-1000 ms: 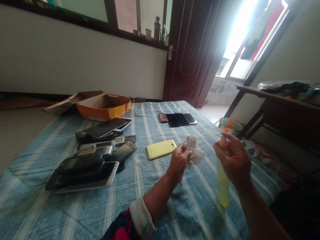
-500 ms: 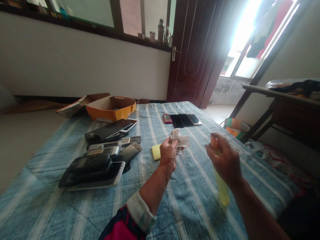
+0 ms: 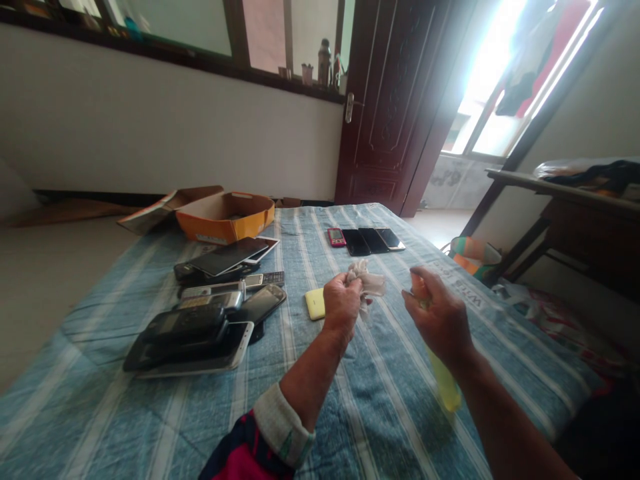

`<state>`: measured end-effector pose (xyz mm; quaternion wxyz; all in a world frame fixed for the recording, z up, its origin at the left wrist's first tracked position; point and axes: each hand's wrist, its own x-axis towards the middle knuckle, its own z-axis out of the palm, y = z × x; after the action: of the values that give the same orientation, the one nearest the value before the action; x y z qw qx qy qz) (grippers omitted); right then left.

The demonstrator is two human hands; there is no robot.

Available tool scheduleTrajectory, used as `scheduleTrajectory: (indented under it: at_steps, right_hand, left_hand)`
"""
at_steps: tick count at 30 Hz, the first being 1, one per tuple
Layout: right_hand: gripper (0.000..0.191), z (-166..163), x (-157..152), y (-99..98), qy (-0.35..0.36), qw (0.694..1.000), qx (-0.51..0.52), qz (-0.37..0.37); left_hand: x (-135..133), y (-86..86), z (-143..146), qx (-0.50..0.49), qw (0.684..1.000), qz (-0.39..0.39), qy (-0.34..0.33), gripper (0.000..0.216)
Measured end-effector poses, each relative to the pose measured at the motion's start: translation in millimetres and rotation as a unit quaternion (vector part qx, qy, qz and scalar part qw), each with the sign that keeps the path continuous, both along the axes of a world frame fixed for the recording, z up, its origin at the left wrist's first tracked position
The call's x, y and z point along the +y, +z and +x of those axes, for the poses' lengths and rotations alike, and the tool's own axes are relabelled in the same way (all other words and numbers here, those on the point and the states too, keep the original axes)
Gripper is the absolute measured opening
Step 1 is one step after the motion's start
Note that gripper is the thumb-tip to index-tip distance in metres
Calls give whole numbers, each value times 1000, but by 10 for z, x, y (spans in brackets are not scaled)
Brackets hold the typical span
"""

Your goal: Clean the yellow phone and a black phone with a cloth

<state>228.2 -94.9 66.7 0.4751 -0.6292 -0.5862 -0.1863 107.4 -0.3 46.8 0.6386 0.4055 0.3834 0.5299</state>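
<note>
My left hand (image 3: 342, 303) is closed around a crumpled pale cloth (image 3: 369, 283), which sticks out past the fingers to the right. Just left of that wrist, a yellow phone (image 3: 315, 304) lies on the bed, partly covered by the hand. My right hand (image 3: 440, 317) grips a spray bottle (image 3: 447, 387) by its neck; the orange spray head (image 3: 419, 288) shows between thumb and forefinger, pointing toward the cloth. Yellowish liquid colours the bottle's lower part. Farther off, a small red phone (image 3: 337, 237) lies in a row beside several dark-screened phones (image 3: 373, 241).
A pile of phones and dark devices (image 3: 187, 327) covers the left side of the striped bedcover (image 3: 350, 407). Behind it stands an open orange box (image 3: 220, 227). A dark red door (image 3: 385, 133) is beyond the bed, and a wooden desk (image 3: 575, 190) stands at the right.
My right hand has moved slightly left with the spray bottle, nearer the cloth. My left hand has shifted a little to the right, and the cloth is turned somewhat.
</note>
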Motion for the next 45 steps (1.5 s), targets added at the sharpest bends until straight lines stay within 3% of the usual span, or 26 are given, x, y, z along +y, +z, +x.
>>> scheduleTrajectory:
  at_steps: [7, 15, 20, 27, 33, 37, 40, 43, 45]
  right_hand:
    - [33, -17, 39, -38, 20, 1000, 11, -12]
    - [31, 4, 26, -21, -11, 1000, 6, -6]
    - [35, -8, 24, -50, 13, 1000, 12, -3]
    - [26, -34, -15, 18, 12, 1000, -13, -4]
    - [32, 85, -26, -1, -42, 999, 2, 5]
    - [44, 408, -101, 73, -135, 988, 77, 3]
    - [51, 660, -192, 153, -150, 972, 180, -6]
    - [57, 902, -250, 149, -109, 937, 333, 5]
    - [60, 1099, -261, 63, -69, 890, 447, 48]
  left_hand:
    - [85, 30, -63, 7, 998, 38, 52, 13]
    - [113, 12, -60, 15, 997, 46, 66, 14]
    - [140, -12, -68, 11, 997, 46, 62, 12]
    - [149, -8, -77, 6, 997, 46, 69, 11]
    - [153, -5, -82, 11, 997, 37, 69, 14]
    - [159, -19, -83, 20, 998, 21, 62, 15]
    - [163, -50, -71, 32, 998, 15, 57, 13]
    - [148, -86, -51, 36, 998, 11, 44, 12]
    - [124, -107, -35, 29, 999, 9, 24, 12]
